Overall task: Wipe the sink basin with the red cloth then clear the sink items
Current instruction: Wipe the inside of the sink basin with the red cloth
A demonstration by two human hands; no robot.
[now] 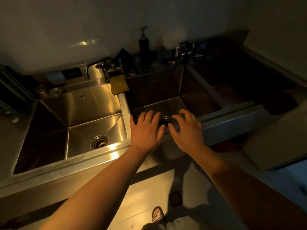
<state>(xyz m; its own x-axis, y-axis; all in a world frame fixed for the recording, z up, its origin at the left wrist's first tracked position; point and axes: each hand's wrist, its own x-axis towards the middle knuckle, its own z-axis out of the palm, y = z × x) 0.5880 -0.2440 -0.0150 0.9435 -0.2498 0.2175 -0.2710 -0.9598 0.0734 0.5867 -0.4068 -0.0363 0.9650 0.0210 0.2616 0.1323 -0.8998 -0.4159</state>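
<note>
**Both hands spread above the middle basin**

Head view: the left hand (146, 130) and right hand (187, 130), fingers spread and holding nothing, flank the drain (165, 121) of the middle basin (154, 90). The left basin (93, 105) holds a strainer (99, 141). A yellowish cloth (119, 85) drapes over the divider. A red patch (227, 145) lies near right, too dark to identify.

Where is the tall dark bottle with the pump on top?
In the head view, the tall dark pump bottle stands on the back ledge, behind the middle steel sink basin, right of the yellowish cloth draped over the divider.
</note>
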